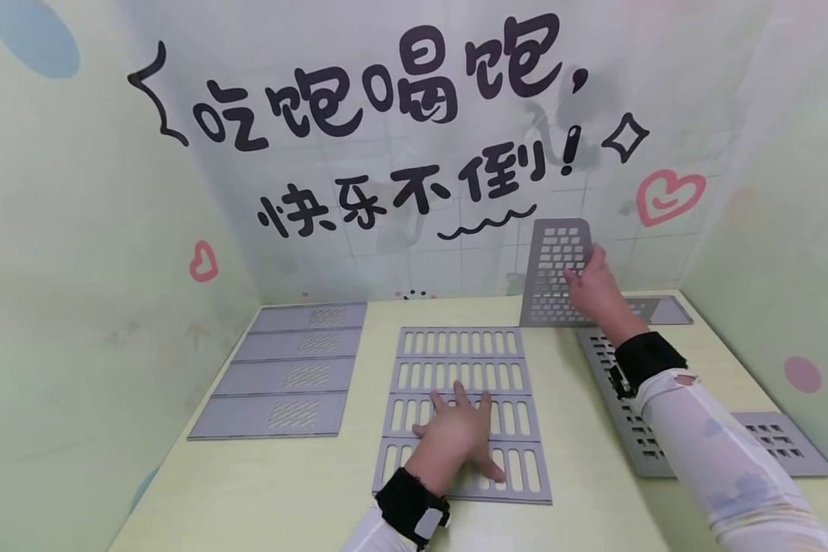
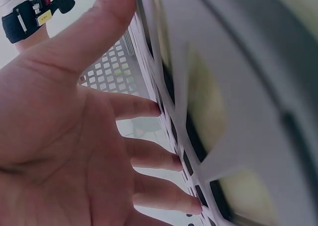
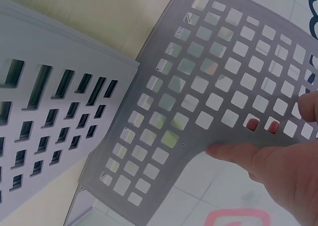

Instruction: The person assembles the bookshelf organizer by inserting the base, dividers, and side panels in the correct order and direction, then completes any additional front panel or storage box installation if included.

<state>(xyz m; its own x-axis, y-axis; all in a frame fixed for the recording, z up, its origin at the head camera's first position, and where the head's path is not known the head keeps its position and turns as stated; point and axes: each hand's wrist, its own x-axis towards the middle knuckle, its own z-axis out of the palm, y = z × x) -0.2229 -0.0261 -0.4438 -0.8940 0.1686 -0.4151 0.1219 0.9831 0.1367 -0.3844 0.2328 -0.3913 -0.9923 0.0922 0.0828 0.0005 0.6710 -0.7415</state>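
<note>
At the back right of the table my right hand (image 1: 596,285) pinches a grey perforated panel (image 1: 559,264) near its inner edge. The panel stands upright on the table. In the right wrist view fingertips show through holes of the L-shaped panel (image 3: 198,104). My left hand (image 1: 455,433) rests with spread, fairly straight fingers on grey slotted panels (image 1: 458,343), which lie in a column of several rows in the middle. The left wrist view shows its palm (image 2: 54,151) and fingertips touching the panel edges.
Several flat grey panels (image 1: 283,383) with slanted cutouts lie at the left. A stack of panels with square holes (image 1: 628,414) lies at the right, partly hidden under my right arm. Printed walls (image 1: 386,268) enclose the table (image 1: 262,491) at the back and sides.
</note>
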